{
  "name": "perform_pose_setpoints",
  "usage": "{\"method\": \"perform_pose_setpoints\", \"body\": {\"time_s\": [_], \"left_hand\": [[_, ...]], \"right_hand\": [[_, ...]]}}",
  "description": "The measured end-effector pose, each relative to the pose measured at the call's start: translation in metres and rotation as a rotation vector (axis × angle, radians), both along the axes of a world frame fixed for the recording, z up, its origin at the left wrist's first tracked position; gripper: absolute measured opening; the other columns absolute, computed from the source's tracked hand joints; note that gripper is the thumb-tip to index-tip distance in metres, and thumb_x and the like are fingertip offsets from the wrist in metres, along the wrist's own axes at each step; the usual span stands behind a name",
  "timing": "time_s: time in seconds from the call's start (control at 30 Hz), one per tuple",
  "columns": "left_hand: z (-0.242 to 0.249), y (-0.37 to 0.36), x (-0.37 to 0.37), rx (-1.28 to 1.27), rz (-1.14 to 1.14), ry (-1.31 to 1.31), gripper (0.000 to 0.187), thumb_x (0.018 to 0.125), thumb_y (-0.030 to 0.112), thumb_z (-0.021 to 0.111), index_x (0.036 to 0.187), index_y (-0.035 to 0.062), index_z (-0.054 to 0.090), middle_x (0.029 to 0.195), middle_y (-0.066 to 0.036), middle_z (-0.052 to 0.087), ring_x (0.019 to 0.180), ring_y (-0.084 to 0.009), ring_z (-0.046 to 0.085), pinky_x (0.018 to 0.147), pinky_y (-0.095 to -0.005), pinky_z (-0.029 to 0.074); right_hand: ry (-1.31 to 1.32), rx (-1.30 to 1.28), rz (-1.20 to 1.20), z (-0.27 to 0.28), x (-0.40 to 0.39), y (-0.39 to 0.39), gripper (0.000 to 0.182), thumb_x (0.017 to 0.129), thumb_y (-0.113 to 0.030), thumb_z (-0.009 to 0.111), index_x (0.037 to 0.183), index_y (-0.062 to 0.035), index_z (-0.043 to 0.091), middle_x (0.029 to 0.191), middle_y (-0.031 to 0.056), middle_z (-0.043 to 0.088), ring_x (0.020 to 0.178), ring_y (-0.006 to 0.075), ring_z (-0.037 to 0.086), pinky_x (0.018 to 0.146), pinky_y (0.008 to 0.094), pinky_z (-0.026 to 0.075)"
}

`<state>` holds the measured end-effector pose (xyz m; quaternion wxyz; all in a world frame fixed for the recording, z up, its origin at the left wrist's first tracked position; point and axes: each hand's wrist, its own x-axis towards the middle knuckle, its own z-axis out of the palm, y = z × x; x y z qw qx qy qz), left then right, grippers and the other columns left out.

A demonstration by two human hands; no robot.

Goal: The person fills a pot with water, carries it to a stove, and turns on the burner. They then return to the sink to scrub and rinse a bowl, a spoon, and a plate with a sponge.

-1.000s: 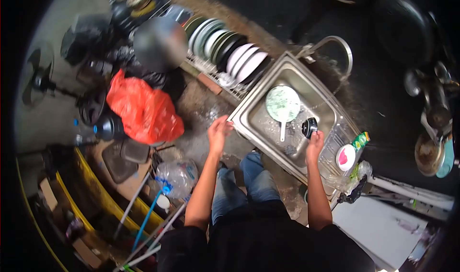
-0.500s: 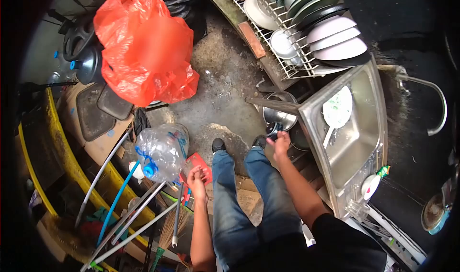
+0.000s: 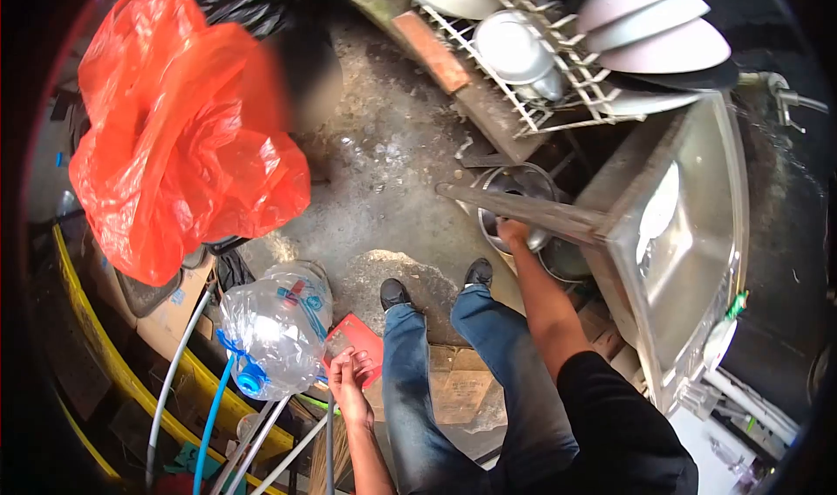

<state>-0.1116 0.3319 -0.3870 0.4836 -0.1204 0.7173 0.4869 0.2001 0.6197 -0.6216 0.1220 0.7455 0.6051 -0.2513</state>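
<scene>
My right hand (image 3: pixel 513 232) reaches down into the mouth of a metal pot (image 3: pixel 530 177) under the sink's edge. Its fingers are closed round a small dark round object (image 3: pixel 491 224), mostly hidden by the hand and the pot; its kind cannot be made out. My left hand (image 3: pixel 350 378) hangs palm up with fingers loosely curled and apart, holding nothing. Behind it lies a red dustpan (image 3: pixel 362 342). Close by on the left is a large clear plastic water bottle (image 3: pixel 270 334) with a blue cap.
A steel sink (image 3: pixel 689 259) stands on the right, its wooden beam (image 3: pixel 523 209) jutting over the pot. Plates fill a white dish rack (image 3: pixel 558 68) above. A big red plastic bag (image 3: pixel 183 146) is at upper left. Pipes (image 3: pixel 174 382) and a yellow frame (image 3: pixel 131 355) crowd the lower left.
My right hand has gone down and into the metal pot with the small dark object. My left hand has dropped a little, and the view has swung closer to the floor.
</scene>
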Motion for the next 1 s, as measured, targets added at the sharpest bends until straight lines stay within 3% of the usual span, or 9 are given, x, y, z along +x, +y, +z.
{"method": "perform_pose_setpoints", "body": {"time_s": [0.07,0.13,0.2,0.33,0.47,0.6,0.7,0.77,1.0], "left_hand": [[0.005,0.004,0.007,0.027,-0.026,-0.015,0.026,0.092,0.030,0.059,0.107,0.0080,0.059,0.091,-0.007,0.067,0.078,-0.0141,0.063,0.066,-0.0258,0.049],[0.028,0.022,0.016,0.037,-0.071,-0.019,0.023,0.092,0.028,0.058,0.102,0.0083,0.060,0.088,-0.007,0.066,0.077,-0.0138,0.063,0.066,-0.0260,0.048],[0.054,0.039,0.029,0.057,-0.187,0.102,0.017,0.093,0.026,0.056,0.096,0.0086,0.060,0.085,-0.006,0.066,0.076,-0.0131,0.063,0.065,-0.0254,0.048],[0.140,0.105,0.066,0.302,-0.327,0.430,0.015,0.095,0.013,0.053,0.083,0.0045,0.052,0.071,-0.002,0.054,0.062,-0.0088,0.050,0.057,-0.0232,0.043],[0.215,0.172,0.113,0.494,-0.525,0.760,0.014,0.091,0.009,0.055,0.081,-0.0008,0.056,0.069,-0.004,0.053,0.064,-0.0124,0.049,0.056,-0.0301,0.040],[0.247,0.239,0.175,0.860,-0.870,0.964,0.005,0.084,0.004,0.059,0.081,-0.0009,0.060,0.073,-0.012,0.057,0.067,-0.0283,0.053,0.064,-0.0370,0.043],[0.229,0.274,0.217,0.999,-1.040,0.940,0.005,0.083,0.004,0.059,0.082,-0.0003,0.061,0.073,-0.013,0.057,0.069,-0.0318,0.053,0.064,-0.0404,0.043],[0.216,0.286,0.235,0.861,-1.197,0.866,0.008,0.084,0.008,0.059,0.083,-0.0001,0.061,0.074,-0.014,0.057,0.073,-0.0329,0.054,0.065,-0.0421,0.044],[0.211,0.280,0.250,0.618,-1.327,1.232,0.018,0.083,0.017,0.062,0.076,0.0006,0.058,0.075,-0.015,0.056,0.074,-0.0331,0.055,0.063,-0.0428,0.045]], "right_hand": [[-0.155,-0.105,-0.034,-0.065,0.031,-0.020,0.050,0.089,-0.040,0.050,0.122,-0.0037,0.057,0.127,0.0205,0.054,0.119,0.0368,0.050,0.101,0.0431,0.037],[0.140,0.068,-0.197,0.082,-0.041,-0.026,0.036,0.088,-0.032,0.056,0.107,-0.0025,0.065,0.110,0.0221,0.063,0.105,0.0369,0.058,0.090,0.0422,0.045],[0.516,0.325,-0.129,0.068,-0.032,-0.080,0.024,0.084,-0.015,0.062,0.106,-0.0046,0.065,0.106,0.0151,0.066,0.100,0.0249,0.062,0.085,0.0344,0.047],[0.994,0.046,-0.035,0.356,-0.068,-0.117,0.019,0.089,-0.011,0.056,0.105,-0.0025,0.063,0.104,0.0124,0.066,0.098,0.0246,0.062,0.084,0.0336,0.048],[1.013,0.387,-0.042,0.482,-0.030,-0.113,0.015,0.091,-0.012,0.058,0.098,-0.0014,0.065,0.088,0.0075,0.066,0.075,0.0097,0.060,0.066,0.0254,0.048],[0.827,0.598,-0.634,0.424,0.062,-0.052,0.012,0.088,-0.011,0.060,0.094,-0.0013,0.064,0.085,0.0113,0.064,0.071,0.0168,0.060,0.066,0.0281,0.048],[0.607,0.692,-0.608,0.323,0.131,-0.018,0.020,0.083,-0.013,0.063,0.100,-0.0019,0.061,0.088,0.0130,0.062,0.076,0.0240,0.061,0.071,0.0338,0.050],[0.223,0.465,-0.728,0.301,0.150,-0.009,0.024,0.082,-0.011,0.063,0.104,-0.0027,0.059,0.097,0.0142,0.060,0.087,0.0257,0.060,0.079,0.0358,0.049],[0.136,0.411,-0.810,0.286,0.174,0.015,0.034,0.083,-0.021,0.064,0.113,-0.0086,0.056,0.107,0.0152,0.056,0.103,0.0329,0.055,0.089,0.0418,0.044]]}}
